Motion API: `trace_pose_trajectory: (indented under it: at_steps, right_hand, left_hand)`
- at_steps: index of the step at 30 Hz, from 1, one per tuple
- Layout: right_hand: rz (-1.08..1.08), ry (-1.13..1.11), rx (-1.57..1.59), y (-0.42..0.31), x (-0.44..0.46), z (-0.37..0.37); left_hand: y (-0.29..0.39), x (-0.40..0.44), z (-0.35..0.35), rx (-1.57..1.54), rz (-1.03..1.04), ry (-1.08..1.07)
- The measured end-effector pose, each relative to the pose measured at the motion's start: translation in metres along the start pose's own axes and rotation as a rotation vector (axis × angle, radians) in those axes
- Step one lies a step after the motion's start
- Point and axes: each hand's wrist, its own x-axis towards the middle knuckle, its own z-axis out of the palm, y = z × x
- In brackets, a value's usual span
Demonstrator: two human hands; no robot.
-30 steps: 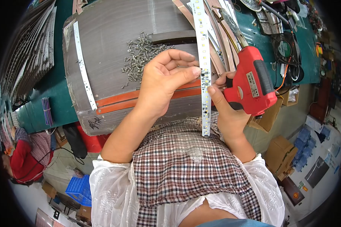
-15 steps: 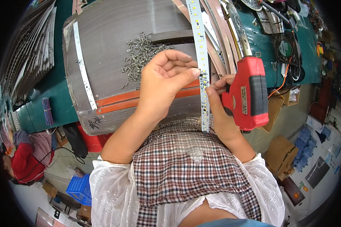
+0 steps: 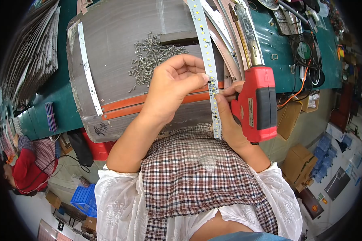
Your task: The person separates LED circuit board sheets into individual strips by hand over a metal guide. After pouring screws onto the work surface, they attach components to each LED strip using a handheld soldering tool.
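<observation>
A long white LED strip board (image 3: pixel 207 50), with yellow LEDs and small dark parts near its lower end, is held up almost upright. My left hand (image 3: pixel 167 86) pinches its left edge between thumb and fingers. On the other edge, my right hand (image 3: pixel 231 116) has its thumb against the board and its fingers partly hidden behind. That hand also carries a red and black soldering gun (image 3: pixel 259 102), its metal barrel pointing away from me. Behind my left hand lies a heap of small metal screw-like pieces (image 3: pixel 147 58) on a grey-brown work board (image 3: pixel 112 44).
Another LED strip (image 3: pixel 88 72) lies at the board's left, near two orange strips (image 3: pixel 124 105). Thin panels (image 3: pixel 32 52) are stacked far left. A dark bar (image 3: pixel 179 38) and a fan (image 3: pixel 303 50) are beyond. A person in red (image 3: pixel 30 170) is at the lower left.
The LED strip's upper end has tilted to the left. The soldering gun and my right hand have shifted slightly left. Both hands keep their grip.
</observation>
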Motion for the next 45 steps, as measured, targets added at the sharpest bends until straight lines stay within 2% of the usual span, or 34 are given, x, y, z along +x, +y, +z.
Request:
trace_pose_trajectory:
  at_steps: [5,10,15,18,21,23,28,45]
  right_hand:
    - [0.086,0.101,0.067,0.006,0.001,0.008]
    - [0.035,0.221,0.081,0.039,-0.004,0.021]
    - [0.022,0.226,-0.008,0.037,-0.014,0.011]
    - [0.261,0.154,0.044,0.018,-0.029,-0.007]
    - [0.129,0.005,-0.208,0.026,-0.047,-0.038]
    - [0.185,-0.031,-0.211,0.026,-0.055,-0.043]
    - [0.225,-0.121,-0.229,0.047,-0.075,-0.054]
    - [0.215,-0.13,-0.222,0.055,-0.076,-0.046]
  left_hand:
    - [-0.002,0.002,-0.001,0.086,0.009,0.023]
    - [-0.011,0.013,-0.004,0.259,-0.034,0.129]
    - [-0.025,0.026,-0.011,0.592,0.143,0.255]
    - [-0.023,0.024,-0.01,0.749,0.179,0.286]
    - [-0.023,0.019,-0.011,0.85,0.235,0.299]
    - [-0.02,0.017,-0.011,0.917,0.277,0.292]
    - [-0.023,0.018,-0.012,0.977,0.335,0.282]
    - [-0.025,0.019,-0.015,1.02,0.378,0.284]
